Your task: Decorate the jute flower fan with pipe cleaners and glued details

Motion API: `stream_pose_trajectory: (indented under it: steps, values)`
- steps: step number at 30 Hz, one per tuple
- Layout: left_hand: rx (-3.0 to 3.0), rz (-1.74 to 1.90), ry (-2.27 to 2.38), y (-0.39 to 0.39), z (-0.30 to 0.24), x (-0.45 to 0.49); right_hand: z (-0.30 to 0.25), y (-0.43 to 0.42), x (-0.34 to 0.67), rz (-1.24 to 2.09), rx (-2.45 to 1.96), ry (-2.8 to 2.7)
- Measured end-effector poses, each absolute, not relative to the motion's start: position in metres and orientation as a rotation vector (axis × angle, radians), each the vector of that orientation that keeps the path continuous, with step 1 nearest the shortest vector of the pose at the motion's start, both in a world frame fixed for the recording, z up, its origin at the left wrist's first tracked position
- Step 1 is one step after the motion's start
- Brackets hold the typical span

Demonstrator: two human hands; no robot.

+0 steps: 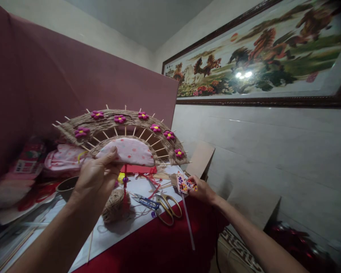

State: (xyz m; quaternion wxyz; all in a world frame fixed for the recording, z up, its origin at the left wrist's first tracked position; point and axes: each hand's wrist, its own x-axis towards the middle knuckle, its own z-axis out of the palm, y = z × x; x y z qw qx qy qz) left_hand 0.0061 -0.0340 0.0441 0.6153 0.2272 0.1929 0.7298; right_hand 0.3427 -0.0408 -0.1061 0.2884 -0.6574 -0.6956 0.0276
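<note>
My left hand [98, 172] grips a handmade fan [130, 113] by its lower middle, thumb on the pale pink cloth panel [127, 151]. The fan is thin sticks woven with brown twine, trimmed with several purple flowers with yellow centres. A red tassel cord [125, 189] hangs beneath it. Over at the right, my right hand [201, 189] is closed around a flower-patterned glue gun [184, 185], from which a long translucent glue stick [189, 223] points down. Between my hands lie gold-handled scissors [169, 208], blue thread snips [146, 201] and a twine ball [115, 206].
White paper [102, 242] and a dark red cloth [147, 246] cover the table. To the left are a dark bowl [66, 187] and folded pink fabric [64, 159]. Cardboard [200, 159] leans by the tiled wall, below a framed horse picture [258, 57]. A pink panel [102, 72] stands behind.
</note>
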Motion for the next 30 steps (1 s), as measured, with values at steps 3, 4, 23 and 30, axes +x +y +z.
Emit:
stream_pose_trajectory:
  steps: [3, 4, 23, 30]
  values:
    - [0.528, 1.687, 0.447, -0.035, 0.045, 0.007, -0.110, -0.039, 0.350, 0.214, -1.689, -1.752]
    - [0.524, 1.690, 0.450, -0.034, 0.045, 0.007, -0.111, -0.039, 0.352, 0.283, -1.647, -1.717]
    - [0.516, 1.695, 0.446, -0.032, 0.042, 0.008, -0.090, -0.049, 0.335, 0.892, -1.258, -1.316]
    - [0.529, 1.694, 0.464, -0.027, 0.038, 0.007, -0.080, -0.059, 0.334, 1.055, -1.125, -1.002]
